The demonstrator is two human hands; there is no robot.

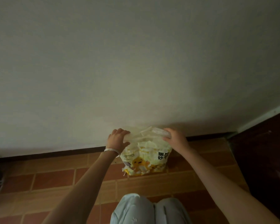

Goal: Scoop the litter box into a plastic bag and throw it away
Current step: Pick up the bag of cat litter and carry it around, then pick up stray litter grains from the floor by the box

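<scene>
My bent knees (149, 209) sit just short of the litter bag (146, 160), which stands on the tiled floor (55, 180), close enough for both arms to reach. My left hand (118, 139) and right hand (174, 139) each clutch one side of its crumpled top, I judge to steady the mouth. Just behind the bag, the white wall (136, 62) seems to prop it upright.
</scene>
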